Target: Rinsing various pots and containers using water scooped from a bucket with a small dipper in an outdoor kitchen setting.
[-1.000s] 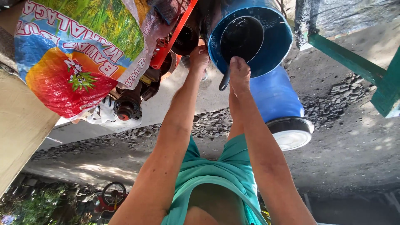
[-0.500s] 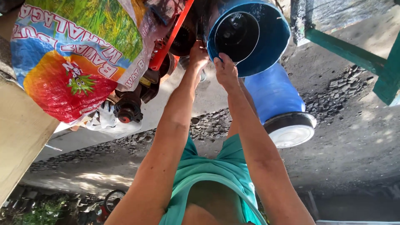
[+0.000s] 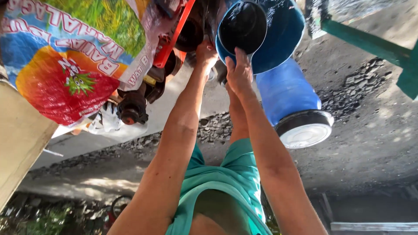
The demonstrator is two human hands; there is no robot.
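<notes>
Your right hand (image 3: 238, 72) grips the handle of a black round dipper (image 3: 242, 26), dark and glossy, tilted at the mouth of the blue bucket (image 3: 285, 30). Your left hand (image 3: 205, 51) clasps the bucket's rim. A blue drum (image 3: 289, 93) lies just beside the bucket, and a colourful sack (image 3: 74, 56) sits nearby.
</notes>
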